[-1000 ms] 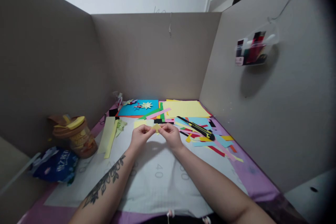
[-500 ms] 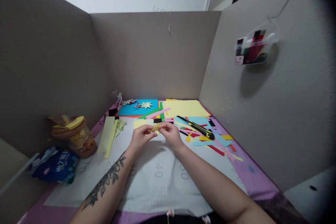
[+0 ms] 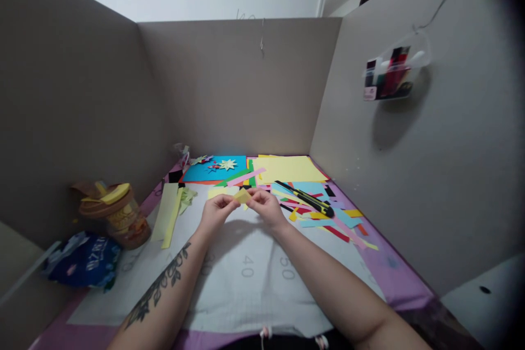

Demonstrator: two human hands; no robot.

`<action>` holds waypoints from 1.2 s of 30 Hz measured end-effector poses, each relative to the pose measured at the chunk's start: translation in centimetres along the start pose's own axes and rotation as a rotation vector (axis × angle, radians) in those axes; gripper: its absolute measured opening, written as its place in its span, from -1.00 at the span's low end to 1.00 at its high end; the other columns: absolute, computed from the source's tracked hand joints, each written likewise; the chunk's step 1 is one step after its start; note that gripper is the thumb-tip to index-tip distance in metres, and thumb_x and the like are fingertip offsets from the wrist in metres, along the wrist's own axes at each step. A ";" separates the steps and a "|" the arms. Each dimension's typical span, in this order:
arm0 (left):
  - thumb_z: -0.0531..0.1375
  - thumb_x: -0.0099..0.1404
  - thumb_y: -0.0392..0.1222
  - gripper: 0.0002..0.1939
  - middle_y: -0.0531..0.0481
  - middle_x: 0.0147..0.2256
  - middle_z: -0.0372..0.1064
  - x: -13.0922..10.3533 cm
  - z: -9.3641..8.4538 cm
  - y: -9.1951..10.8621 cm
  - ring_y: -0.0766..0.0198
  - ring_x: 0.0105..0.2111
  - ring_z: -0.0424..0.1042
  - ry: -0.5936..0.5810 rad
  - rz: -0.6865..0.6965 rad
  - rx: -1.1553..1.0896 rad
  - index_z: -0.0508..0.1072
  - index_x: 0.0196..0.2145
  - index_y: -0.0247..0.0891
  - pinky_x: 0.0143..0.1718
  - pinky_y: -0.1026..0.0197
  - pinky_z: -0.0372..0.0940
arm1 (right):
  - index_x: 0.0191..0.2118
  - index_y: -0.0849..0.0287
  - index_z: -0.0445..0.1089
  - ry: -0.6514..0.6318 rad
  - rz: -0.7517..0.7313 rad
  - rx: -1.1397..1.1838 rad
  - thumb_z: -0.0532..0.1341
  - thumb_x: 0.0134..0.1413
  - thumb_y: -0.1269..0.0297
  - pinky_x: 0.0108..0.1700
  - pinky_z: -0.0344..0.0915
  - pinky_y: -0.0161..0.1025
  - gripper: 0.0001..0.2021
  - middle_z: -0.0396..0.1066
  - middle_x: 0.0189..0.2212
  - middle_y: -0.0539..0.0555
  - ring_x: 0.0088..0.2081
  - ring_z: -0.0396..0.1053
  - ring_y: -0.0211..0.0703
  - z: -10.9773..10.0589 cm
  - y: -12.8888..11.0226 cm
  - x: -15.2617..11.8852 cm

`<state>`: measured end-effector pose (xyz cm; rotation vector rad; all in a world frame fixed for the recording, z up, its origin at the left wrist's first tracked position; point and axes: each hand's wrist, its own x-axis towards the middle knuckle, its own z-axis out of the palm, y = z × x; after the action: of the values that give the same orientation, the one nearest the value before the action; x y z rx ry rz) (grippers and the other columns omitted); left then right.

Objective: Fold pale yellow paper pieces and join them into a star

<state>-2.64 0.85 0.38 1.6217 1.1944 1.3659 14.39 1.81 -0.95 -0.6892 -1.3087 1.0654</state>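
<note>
Between my two hands is a small piece of yellow paper [image 3: 241,196], held above the white sheet. My left hand [image 3: 217,212] pinches its left corner between thumb and fingers. On the other side, my right hand [image 3: 266,208] grips the right edge the same way. Behind the fingers a pale yellow paper piece [image 3: 217,192] lies partly hidden. Just right of my right hand a black and yellow utility knife [image 3: 305,198] rests on coloured paper strips [image 3: 315,224].
Left stand a brown-lidded cup [image 3: 125,219] and a blue packet [image 3: 84,262]. Pale yellow strips [image 3: 164,213] lie near them. At the back are blue paper [image 3: 197,174] with paper stars [image 3: 228,164] and yellow sheets [image 3: 287,168]. A plastic holder [image 3: 396,74] hangs on the right wall.
The yellow paper piece has turned so that more of its flat face shows. My left fingers have shifted slightly left and now pinch its corner.
</note>
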 end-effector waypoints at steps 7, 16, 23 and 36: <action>0.32 0.04 -0.04 -0.75 -0.02 -0.51 0.48 -0.2 0.4 0.2 0.27 -0.49 0.41 -0.009 0.000 -0.053 0.48 -0.51 -0.30 -0.44 0.28 0.28 | -0.63 0.17 0.35 0.096 0.034 0.009 0.38 -0.22 0.17 -0.24 0.32 -0.16 -0.75 0.48 -0.39 0.08 -0.36 0.40 -0.11 -0.1 0.8 0.0; 0.33 0.01 -0.08 -0.74 -0.05 -0.48 0.49 -0.3 0.6 0.3 0.24 -0.46 0.44 0.076 -0.019 -0.066 0.42 -0.63 -0.29 -0.41 0.25 0.32 | -0.65 0.16 0.33 0.151 0.026 0.006 0.35 -0.21 0.24 -0.31 0.28 -0.23 -0.78 0.42 -0.48 0.03 -0.42 0.35 -0.17 0.4 1.0 -0.1; 0.35 -0.02 -0.09 -0.72 -0.05 -0.49 0.50 -0.4 0.7 0.7 0.23 -0.47 0.44 0.062 -0.026 -0.065 0.38 -0.63 -0.29 -0.42 0.24 0.31 | -0.63 0.17 0.34 0.162 0.047 0.028 0.36 -0.23 0.27 -0.33 0.27 -0.24 -0.80 0.39 -0.51 0.01 -0.43 0.33 -0.19 0.3 1.1 0.0; 0.35 -0.02 -0.14 -0.71 0.00 -0.53 0.47 -0.4 0.8 0.6 0.24 -0.45 0.46 0.036 -0.052 -0.131 0.31 -0.64 -0.28 -0.38 0.26 0.31 | -0.64 0.18 0.29 0.182 0.068 0.020 0.37 -0.26 0.27 -0.37 0.23 -0.28 -0.77 0.35 -0.56 -0.03 -0.47 0.28 -0.23 0.3 1.7 0.1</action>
<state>-1.73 0.31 0.65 1.4713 1.1347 1.4156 13.74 2.50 -2.35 -0.8013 -1.1238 1.0438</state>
